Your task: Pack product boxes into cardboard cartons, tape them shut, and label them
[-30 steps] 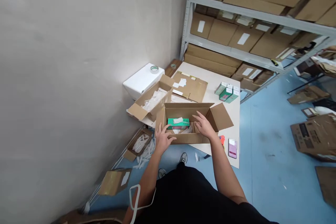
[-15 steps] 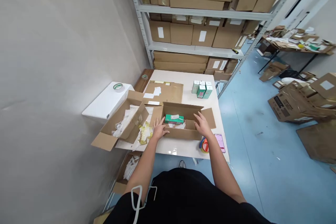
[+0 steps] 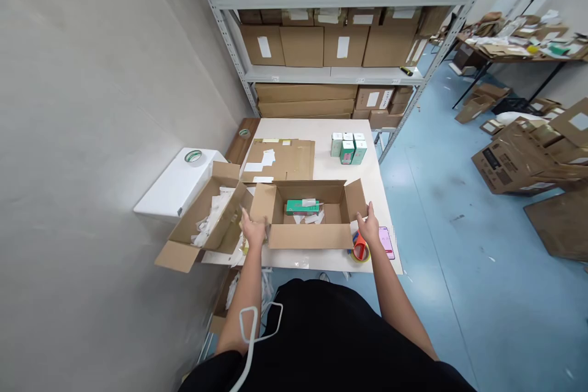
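Note:
An open cardboard box (image 3: 316,236) stands on the white table in front of me, its front flap hanging outward. Inside it lies a green carton (image 3: 296,207) with a small whitish packet (image 3: 309,202) on top and crumpled white paper (image 3: 312,218) beside it. My left hand (image 3: 253,230) grips the box at its left end flap (image 3: 263,203), thumb towards me and fingers partly hidden. At the other end, my right hand (image 3: 368,226) holds the edge of the right end flap (image 3: 356,199), which stands raised. A tape dispenser (image 3: 361,250) sits just below my right hand.
Left of the box is another open box (image 3: 184,255) with white paper. Flattened cardboard (image 3: 294,159) and several green-and-white cartons (image 3: 353,150) lie farther back. A phone (image 3: 386,242) rests near the right edge. Shelving (image 3: 331,75) with boxes stands behind the table.
My hands have moved from the box's inner front area out to its two ends. The right end flap has come up from lying outward, and the front flap now shows folded outward.

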`<state>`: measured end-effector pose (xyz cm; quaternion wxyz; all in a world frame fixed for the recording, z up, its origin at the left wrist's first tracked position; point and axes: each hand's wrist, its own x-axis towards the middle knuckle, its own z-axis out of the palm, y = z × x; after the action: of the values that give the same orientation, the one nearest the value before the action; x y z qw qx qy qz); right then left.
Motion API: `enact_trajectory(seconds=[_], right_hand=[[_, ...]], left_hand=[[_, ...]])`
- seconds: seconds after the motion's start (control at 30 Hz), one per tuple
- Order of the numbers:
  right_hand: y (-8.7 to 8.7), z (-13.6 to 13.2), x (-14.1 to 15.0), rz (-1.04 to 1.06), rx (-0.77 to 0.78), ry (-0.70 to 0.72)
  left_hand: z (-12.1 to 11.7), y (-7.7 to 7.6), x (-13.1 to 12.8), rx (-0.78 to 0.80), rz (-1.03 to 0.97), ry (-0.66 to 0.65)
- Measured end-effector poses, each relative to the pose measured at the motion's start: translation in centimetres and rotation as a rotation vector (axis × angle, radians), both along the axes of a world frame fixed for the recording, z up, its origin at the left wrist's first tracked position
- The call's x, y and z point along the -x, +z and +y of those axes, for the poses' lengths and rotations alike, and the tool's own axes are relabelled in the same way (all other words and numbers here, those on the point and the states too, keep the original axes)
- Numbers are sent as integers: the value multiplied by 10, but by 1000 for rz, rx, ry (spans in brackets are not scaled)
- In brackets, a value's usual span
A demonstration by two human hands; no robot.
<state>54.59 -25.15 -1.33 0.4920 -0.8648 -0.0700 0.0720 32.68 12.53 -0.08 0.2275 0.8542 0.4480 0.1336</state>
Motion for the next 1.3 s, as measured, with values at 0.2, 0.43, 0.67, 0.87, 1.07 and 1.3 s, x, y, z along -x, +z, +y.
enact_trajectory(seconds=[0.2,0.43,0.67,0.87,1.07,1.3], right_hand=[[1,19,14,-68,-46,129],[0,32,26,-102,-41,254],[4,25,30,-68,-34,321],[3,26,35,-22,-52,317],[-5,33,46,-78,96,456],[-16,27,36,5,250,505]], left_hand=[[-23,15,-10,-4,-83,-230],[-38,13,-11,-58,-60,-273],[6,56,-93,-73,298,-321],[30,64,-137,-4,564,-338],[21,56,-133,-8,467,-473],[30,28,-82,99,294,-607]])
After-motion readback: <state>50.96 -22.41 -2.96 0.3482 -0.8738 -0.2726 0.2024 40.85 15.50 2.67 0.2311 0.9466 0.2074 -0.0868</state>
